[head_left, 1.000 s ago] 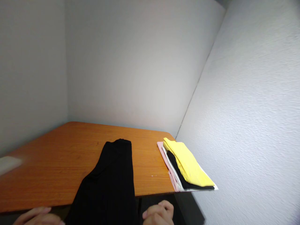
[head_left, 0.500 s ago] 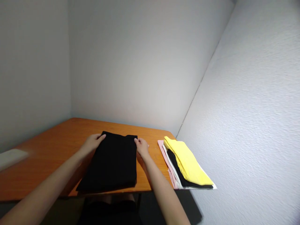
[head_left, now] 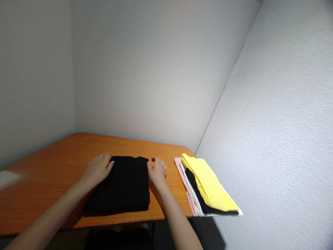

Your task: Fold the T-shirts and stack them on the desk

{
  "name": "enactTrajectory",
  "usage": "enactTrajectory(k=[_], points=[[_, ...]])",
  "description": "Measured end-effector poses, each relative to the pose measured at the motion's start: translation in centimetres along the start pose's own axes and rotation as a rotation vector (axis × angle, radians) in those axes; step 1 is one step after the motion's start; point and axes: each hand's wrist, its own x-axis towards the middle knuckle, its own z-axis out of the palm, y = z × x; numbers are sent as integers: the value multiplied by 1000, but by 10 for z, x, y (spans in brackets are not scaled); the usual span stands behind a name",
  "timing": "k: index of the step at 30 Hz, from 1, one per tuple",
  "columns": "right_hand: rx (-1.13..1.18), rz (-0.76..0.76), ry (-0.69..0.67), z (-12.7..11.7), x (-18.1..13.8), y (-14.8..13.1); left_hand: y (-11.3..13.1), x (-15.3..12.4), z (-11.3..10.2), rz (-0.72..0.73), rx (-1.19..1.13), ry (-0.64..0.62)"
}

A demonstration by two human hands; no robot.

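A folded black garment (head_left: 124, 185) lies flat on the orange wooden table (head_left: 59, 163) near its front edge. My left hand (head_left: 96, 169) rests at the garment's far left corner, fingers stretched out and touching the cloth. At the far right corner my right hand (head_left: 156, 171) touches the garment's edge with loosely curled fingers that hold nothing. To the right, a stack of folded clothes (head_left: 205, 185) with a yellow piece on top sits at the table's right corner.
Grey walls close the table in at the back, left and right. The stack of clothes overhangs the table's right front corner. A pale flat object (head_left: 7, 178) lies at the table's left edge.
The black garment, which hung over the front edge, was folded up onto the table. Both hands came up from below the edge and now rest at the garment's far corners.
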Motion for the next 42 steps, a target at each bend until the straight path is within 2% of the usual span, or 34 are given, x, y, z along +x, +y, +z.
enactTrajectory(k=[3, 6, 10, 16, 21, 26, 28, 32, 36, 42], points=[[-13, -242, -105, -4, -32, -18, 21, -26, 0, 220, 74, -149], [-73, -357, -274, 3, -60, -34, 39, -44, 12, 293, 159, -291], [-153, -312, -400, 17, -76, -35, 41, -53, 30, 226, 233, -346], [-153, -277, -358, 22, -81, -23, 34, -56, 33, 122, 259, -335], [-164, -273, -363, 21, -83, -25, 34, -57, 37, 106, 256, -322], [-188, -295, -419, 13, -73, -30, 37, -46, 30, 144, 257, -390], [-211, -317, -382, 9, -61, -34, 41, -34, 22, 218, 211, -398], [-268, -318, -286, 15, -29, -42, 47, -2, 16, 374, 167, -312], [-266, -296, -325, 36, -10, -34, 36, 16, 35, 336, 168, -335], [-203, -282, -362, 56, -8, -15, 10, 15, 65, 265, 136, -276]])
